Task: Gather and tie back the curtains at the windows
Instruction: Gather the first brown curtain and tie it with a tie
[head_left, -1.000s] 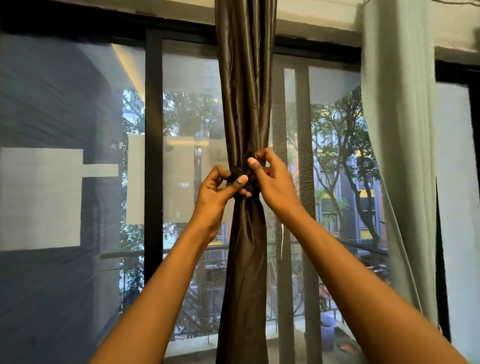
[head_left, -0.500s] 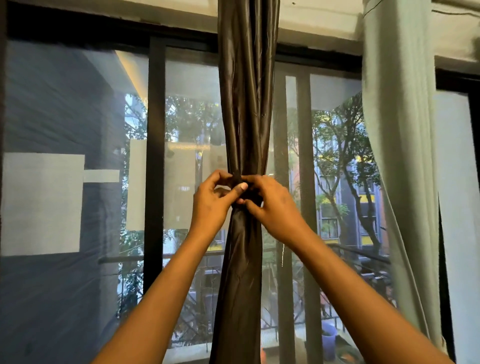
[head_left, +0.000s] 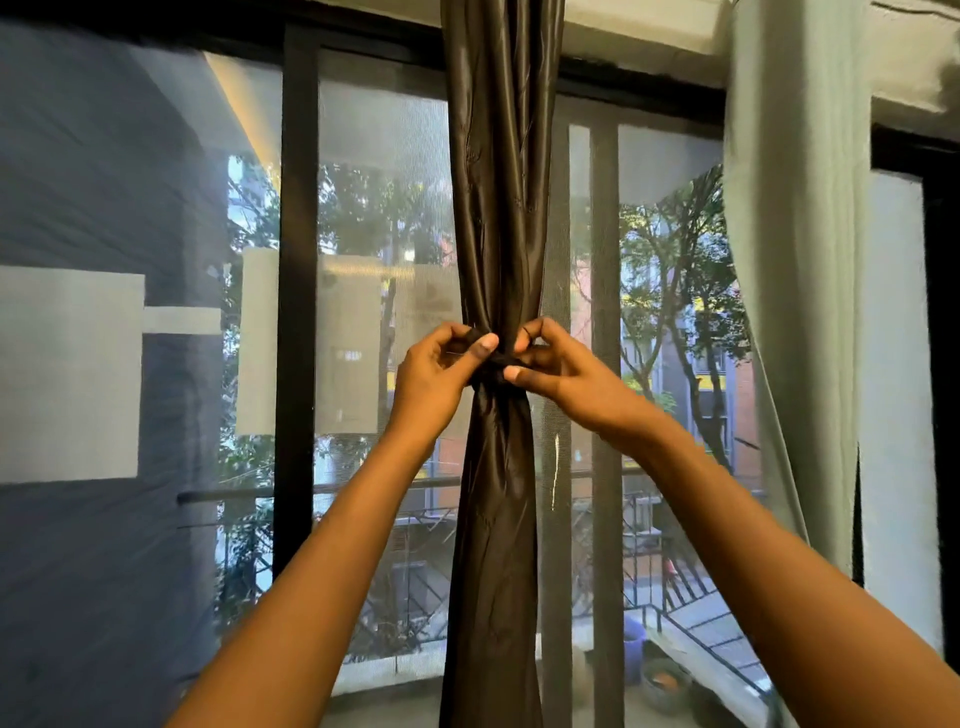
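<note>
A dark brown satin curtain (head_left: 501, 208) hangs gathered into a narrow bundle in front of the window, cinched at mid-height by a dark tie (head_left: 496, 364). My left hand (head_left: 441, 374) pinches the tie from the left, thumb across the front. From the right, my right hand (head_left: 561, 369) pinches the same tie between thumb and curled fingers. Most of the tie is hidden between my fingers. A pale grey-green curtain (head_left: 795, 260) hangs loose at the right.
Behind the curtains stand tall black-framed glass panels (head_left: 298, 260) with a mesh screen. Through them I see a balcony railing (head_left: 363, 488), trees and buildings. A light wall (head_left: 898, 389) lies at the far right.
Both hands have stayed at the tie, working it; my right hand's fingers shifted from over the knot to its right side, with the thumb lower. The view tilted slightly.
</note>
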